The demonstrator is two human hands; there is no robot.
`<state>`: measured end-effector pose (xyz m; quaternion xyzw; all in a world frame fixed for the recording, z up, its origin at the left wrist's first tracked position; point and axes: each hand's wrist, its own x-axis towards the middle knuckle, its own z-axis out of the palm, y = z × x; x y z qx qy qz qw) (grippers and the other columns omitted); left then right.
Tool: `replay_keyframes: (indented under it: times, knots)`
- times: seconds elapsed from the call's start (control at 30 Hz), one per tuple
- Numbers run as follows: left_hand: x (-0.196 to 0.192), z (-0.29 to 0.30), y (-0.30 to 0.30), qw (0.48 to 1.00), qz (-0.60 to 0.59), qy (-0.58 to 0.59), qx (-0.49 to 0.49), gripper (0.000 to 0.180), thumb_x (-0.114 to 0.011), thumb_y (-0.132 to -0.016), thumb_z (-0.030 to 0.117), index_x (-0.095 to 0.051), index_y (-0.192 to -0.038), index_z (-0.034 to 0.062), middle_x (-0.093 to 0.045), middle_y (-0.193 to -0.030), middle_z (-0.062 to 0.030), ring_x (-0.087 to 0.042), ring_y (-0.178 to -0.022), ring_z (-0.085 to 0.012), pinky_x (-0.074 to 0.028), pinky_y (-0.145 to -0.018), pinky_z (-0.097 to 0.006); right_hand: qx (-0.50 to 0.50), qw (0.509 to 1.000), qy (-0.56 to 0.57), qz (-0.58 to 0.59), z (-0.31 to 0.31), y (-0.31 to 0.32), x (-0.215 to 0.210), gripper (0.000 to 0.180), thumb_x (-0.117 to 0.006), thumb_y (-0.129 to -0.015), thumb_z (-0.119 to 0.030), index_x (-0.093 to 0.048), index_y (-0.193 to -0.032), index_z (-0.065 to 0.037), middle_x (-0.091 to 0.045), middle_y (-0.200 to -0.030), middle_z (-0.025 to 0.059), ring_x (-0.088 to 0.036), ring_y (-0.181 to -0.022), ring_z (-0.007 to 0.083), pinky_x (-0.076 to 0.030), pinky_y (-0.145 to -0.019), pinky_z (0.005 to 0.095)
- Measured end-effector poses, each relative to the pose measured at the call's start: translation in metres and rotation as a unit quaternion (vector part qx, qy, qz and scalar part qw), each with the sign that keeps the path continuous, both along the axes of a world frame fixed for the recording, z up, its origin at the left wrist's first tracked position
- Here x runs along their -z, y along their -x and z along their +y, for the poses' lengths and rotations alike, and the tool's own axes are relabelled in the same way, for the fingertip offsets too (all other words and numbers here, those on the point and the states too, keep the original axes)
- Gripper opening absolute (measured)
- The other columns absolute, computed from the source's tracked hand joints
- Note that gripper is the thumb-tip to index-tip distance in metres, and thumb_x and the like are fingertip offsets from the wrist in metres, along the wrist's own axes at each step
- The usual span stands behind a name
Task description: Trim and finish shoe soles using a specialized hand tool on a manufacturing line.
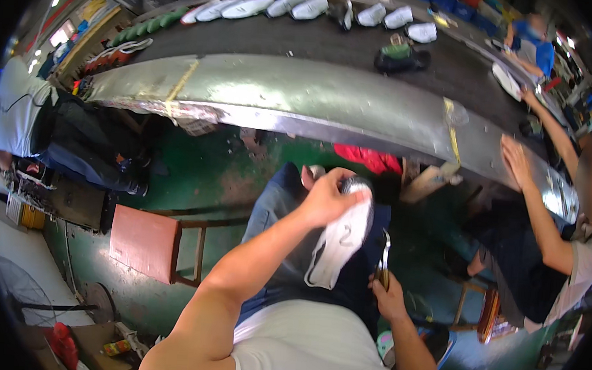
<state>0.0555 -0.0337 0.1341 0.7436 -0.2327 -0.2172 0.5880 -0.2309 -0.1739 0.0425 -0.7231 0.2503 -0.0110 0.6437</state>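
Observation:
My left hand is closed round one end of a shoe, held over my lap. Its long white underside faces up and bears a handwritten mark; the gripped end has a black part. Low at the right of my lap, my right hand is closed on a hand tool with a curved, shiny metal end and a brownish handle. Its exact kind is unclear. The tool is apart from the shoe.
Beyond my knees runs a metal-edged bench with a dark belt carrying white shoes and a black shoe. A co-worker's hand rests on its right edge. A stool stands left; another person is beyond it.

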Motion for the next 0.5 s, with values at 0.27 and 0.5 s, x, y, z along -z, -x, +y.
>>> replay_keyframes:
  times: [0.27,0.5]
  knots:
    - [0.102,0.051,0.031,0.969,0.154,-0.110,0.159,0.090,-0.072,-0.082,0.017,-0.026,-0.156,-0.0040,-0.061,-0.134,-0.0245,-0.062,-0.121,-0.0284,-0.050,-0.098,-0.033,-0.100,0.989,0.062,0.086,-0.003,-0.022,-0.037,0.026,-0.059,-0.097,-0.021,-0.061,-0.110,0.000,-0.068,-0.089,0.0130,-0.067,-0.080,0.0231,-0.052,-0.078,0.0346]
    - [0.103,0.044,0.052,0.929,-0.251,-0.269,0.050,0.020,-0.061,-0.091,0.016,-0.066,-0.097,-0.0018,-0.068,-0.074,-0.0224,-0.067,-0.068,-0.0442,-0.055,-0.066,-0.052,-0.210,0.964,0.152,0.057,-0.007,-0.047,-0.044,0.026,-0.061,-0.097,-0.021,-0.064,-0.114,-0.002,-0.068,-0.087,0.0102,-0.065,-0.079,0.0174,-0.052,-0.074,0.0323]
